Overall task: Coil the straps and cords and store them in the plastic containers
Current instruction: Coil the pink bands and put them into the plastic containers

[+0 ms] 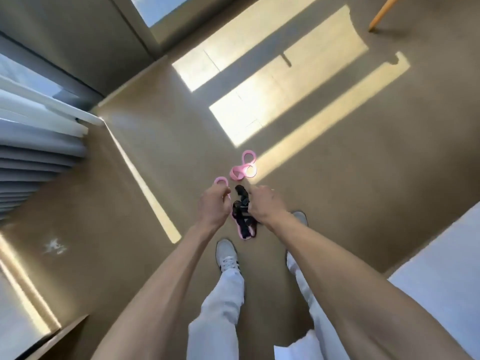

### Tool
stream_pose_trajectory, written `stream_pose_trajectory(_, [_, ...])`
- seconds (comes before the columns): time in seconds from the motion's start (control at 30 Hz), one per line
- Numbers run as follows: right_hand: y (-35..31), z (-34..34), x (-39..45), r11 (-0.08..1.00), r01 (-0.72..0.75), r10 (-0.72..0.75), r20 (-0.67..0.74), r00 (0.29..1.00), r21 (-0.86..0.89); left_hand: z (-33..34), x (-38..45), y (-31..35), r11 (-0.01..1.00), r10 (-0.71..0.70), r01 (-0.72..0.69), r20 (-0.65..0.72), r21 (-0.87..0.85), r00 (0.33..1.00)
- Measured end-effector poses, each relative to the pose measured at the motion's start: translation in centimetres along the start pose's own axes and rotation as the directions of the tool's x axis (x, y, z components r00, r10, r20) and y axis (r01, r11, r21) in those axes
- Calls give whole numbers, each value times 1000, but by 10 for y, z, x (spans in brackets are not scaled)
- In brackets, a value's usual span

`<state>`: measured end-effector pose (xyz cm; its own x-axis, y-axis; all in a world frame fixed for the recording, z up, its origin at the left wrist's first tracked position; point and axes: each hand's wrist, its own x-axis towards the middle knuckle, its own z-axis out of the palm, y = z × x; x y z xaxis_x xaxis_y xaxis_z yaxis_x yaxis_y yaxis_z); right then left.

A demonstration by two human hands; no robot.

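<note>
hands outstretched, left hand pinching pink strap, right hand curled

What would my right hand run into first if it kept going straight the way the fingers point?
Probably the loose pink band lying looped on the floor, just beyond the right hand. Depth is unclear from overhead, so the hand may be well above it.

We see a tan floor striped with sunlight. White curtains hang left; a wooden leg stands far right.
</note>
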<state>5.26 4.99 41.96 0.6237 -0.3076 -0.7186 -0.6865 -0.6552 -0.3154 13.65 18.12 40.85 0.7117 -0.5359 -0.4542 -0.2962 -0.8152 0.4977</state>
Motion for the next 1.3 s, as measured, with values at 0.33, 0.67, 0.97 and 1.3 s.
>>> stream_pose_trajectory(0.33, [89, 144, 261, 999, 19, -19, 0, 1000, -47, 217, 186, -126, 978, -207, 209, 66, -23, 976])
stream_pose_trajectory(0.67, [135, 205, 336, 941, -247, 252, 9, 968, 230, 306, 276, -165, 848, -487, 494, 86, -191, 869])
stream_pose_trajectory(0.97, [61, 137, 253, 461, -488, 486, 249, 838, 741, 205, 202, -91, 572, -461, 530, 289, -626, 839])
stream_pose_trajectory(1.3, [-74, -45, 16, 120, -444, 507, 330, 796, 888, -45, -11, 20, 445, -389, 489, 329, -751, 860])
